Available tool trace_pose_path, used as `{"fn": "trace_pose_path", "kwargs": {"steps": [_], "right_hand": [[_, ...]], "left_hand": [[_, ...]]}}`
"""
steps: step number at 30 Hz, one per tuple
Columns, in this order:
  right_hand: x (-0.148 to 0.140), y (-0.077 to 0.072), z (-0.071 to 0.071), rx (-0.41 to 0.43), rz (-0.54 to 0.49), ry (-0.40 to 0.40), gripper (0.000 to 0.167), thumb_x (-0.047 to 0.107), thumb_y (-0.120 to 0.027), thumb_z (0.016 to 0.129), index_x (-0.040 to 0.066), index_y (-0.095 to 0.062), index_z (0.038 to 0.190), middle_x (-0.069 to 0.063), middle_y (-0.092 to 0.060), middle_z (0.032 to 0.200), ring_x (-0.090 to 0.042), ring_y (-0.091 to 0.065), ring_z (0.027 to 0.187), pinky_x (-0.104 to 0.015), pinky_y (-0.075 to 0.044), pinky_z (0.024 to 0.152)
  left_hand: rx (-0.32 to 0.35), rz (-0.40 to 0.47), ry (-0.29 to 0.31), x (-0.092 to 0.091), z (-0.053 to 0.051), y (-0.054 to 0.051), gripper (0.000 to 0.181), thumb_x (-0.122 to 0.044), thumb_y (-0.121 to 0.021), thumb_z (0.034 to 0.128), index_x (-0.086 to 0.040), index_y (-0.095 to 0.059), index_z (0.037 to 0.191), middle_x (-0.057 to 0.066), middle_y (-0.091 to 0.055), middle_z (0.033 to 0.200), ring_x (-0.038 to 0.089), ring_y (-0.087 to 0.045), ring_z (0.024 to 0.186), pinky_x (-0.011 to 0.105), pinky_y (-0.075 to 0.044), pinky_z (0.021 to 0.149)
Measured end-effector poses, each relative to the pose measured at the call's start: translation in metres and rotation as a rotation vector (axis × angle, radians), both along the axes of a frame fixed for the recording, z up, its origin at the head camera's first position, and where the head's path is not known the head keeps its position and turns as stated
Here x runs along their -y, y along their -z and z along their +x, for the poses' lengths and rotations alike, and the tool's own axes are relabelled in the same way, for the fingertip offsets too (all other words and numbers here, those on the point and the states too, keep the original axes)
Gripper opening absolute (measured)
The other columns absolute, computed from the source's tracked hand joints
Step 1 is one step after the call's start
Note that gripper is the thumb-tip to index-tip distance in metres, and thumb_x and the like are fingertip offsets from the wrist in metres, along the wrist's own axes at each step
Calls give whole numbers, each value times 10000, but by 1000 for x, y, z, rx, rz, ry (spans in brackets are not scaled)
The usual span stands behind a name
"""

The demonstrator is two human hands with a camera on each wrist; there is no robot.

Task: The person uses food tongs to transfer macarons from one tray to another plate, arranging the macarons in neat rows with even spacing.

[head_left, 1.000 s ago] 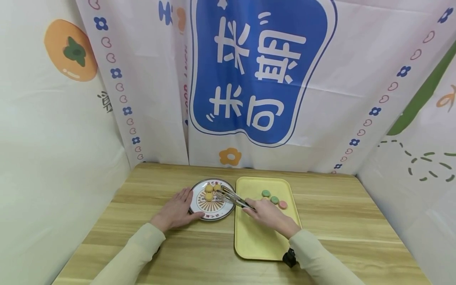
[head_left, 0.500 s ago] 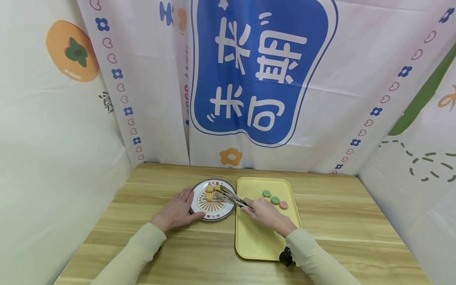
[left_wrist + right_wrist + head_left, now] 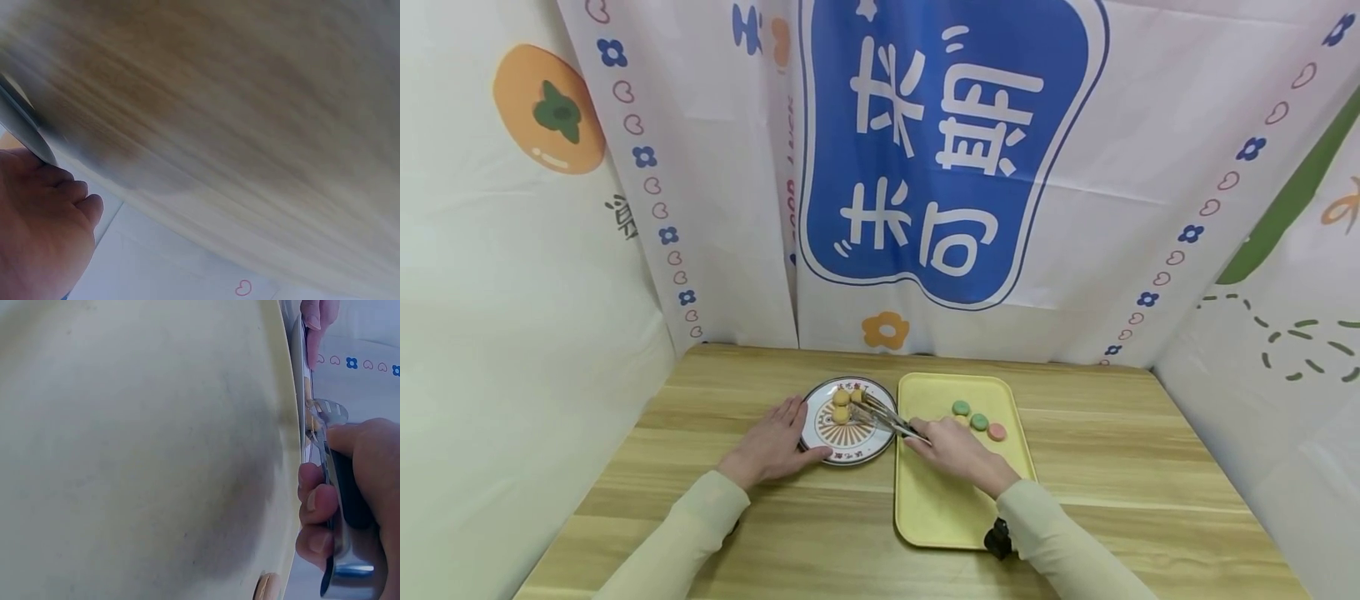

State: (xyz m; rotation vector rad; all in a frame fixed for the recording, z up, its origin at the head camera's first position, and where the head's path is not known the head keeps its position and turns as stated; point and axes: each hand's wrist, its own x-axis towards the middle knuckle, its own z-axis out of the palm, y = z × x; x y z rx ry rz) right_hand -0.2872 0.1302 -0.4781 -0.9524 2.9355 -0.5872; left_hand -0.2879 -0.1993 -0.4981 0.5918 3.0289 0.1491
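Note:
My right hand (image 3: 951, 450) grips a pair of metal tongs (image 3: 356, 562) with dark handle grips. In the head view, the tongs' tips reach over the right side of a white patterned plate (image 3: 861, 450). Three yellow-orange macarons (image 3: 841, 414) sit together on the plate, with the tips beside the rightmost one; whether they touch it I cannot tell. My left hand (image 3: 771, 443) rests at the plate's left rim, fingers extended and thumb along the near edge. From the left wrist view, the left hand (image 3: 47, 219) appears against the plate's edge.
Right of the plate lies a yellow tray (image 3: 925, 508), partly under my right hand. On it are two green macarons (image 3: 961, 407), a pink macaron (image 3: 997, 432) and a yellow one mostly hidden by the hand. Printed curtains (image 3: 737, 275) stand behind the wooden table (image 3: 1112, 467).
My right hand and wrist have shifted slightly left, and the tongs' tips have moved a little on the plate. The left hand stays at the rim, and the macarons look unmoved.

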Motion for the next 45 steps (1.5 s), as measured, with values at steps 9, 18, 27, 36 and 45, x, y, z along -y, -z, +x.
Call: {"fn": "trace_pose_path", "kwargs": {"steps": [9, 18, 27, 36, 45], "right_hand": [[2, 4, -1, 7, -20, -9, 169, 318, -566, 1001, 196, -562, 884, 101, -397, 561, -21, -359, 447, -186, -320, 395], [2, 6, 1, 6, -43, 7, 159, 325, -550, 1008, 197, -576, 917, 101, -400, 559, -26, -365, 442, -191, -329, 390], [-3, 4, 4, -15, -49, 39, 188, 368, -529, 1014, 194, -584, 968, 104, -385, 557, -23, -348, 428, -181, -318, 382], [-12, 2, 6, -26, -46, 59, 209, 386, -541, 1005, 183, -592, 1000, 106, -428, 574, -11, -365, 442, -180, -348, 395], [-24, -4, 11, -56, -38, 108, 287, 368, -542, 1007, 129, -601, 1156, 91, -454, 581, -29, -393, 450, -191, -349, 393]], "left_hand": [[4, 8, -6, -1, 0, 1, 1089, -796, -360, 881, 92, -260, 1505, 285, -242, 1582, 412, -235, 1486, 514, -235, 1225], [18, 0, -8, 0, 1, 0, 1084, -787, -374, 884, 95, -260, 1503, 291, -233, 1582, 417, -232, 1485, 518, -234, 1225], [13, 7, -6, -1, 1, 4, 1089, -795, -361, 881, 92, -261, 1504, 282, -229, 1587, 407, -232, 1488, 505, -225, 1231], [3, 30, -11, -2, 2, 3, 1084, -785, -381, 883, 100, -266, 1499, 291, -239, 1580, 416, -238, 1484, 513, -228, 1228], [-11, 32, -8, -1, 0, 3, 1074, -775, -388, 888, 105, -276, 1494, 300, -249, 1573, 423, -249, 1478, 520, -238, 1223]]}}
